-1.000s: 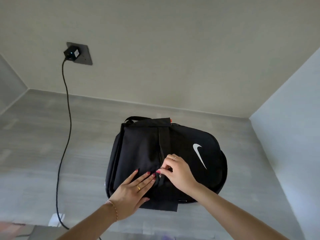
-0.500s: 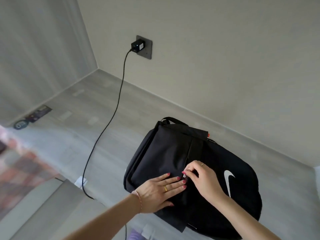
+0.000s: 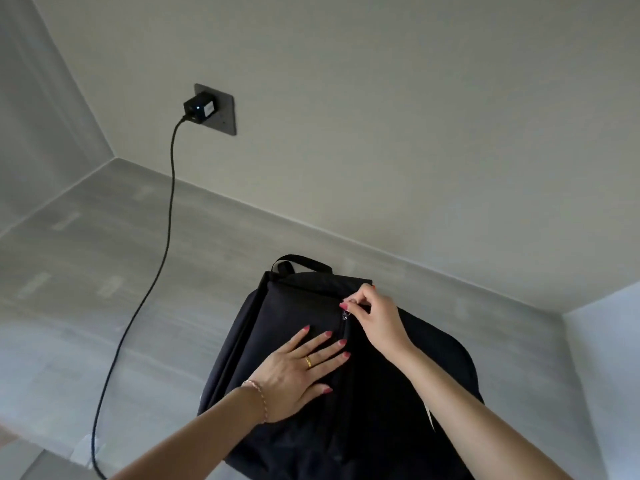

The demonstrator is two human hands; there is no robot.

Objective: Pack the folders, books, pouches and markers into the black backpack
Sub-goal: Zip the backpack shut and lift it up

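Observation:
The black backpack (image 3: 277, 327) lies flat on the grey floor, its carry loop toward the wall. My left hand (image 3: 298, 372) presses flat on the bag's panel with fingers spread. Beside it, my right hand (image 3: 375, 320) pinches the metal zipper pull (image 3: 344, 315) near the top end of the bag. No folders, books, pouches or markers show outside the bag.
A black charger (image 3: 199, 110) sits in a wall socket, and its cable (image 3: 152, 285) runs down across the floor to the left of the bag. The beige wall (image 3: 415, 133) rises right behind the bag, and a white surface (image 3: 609, 358) stands at the right.
My right hand has drawn the zipper pull along the bag toward its top end. The left hand stays pressed on the panel. The camera view has shifted.

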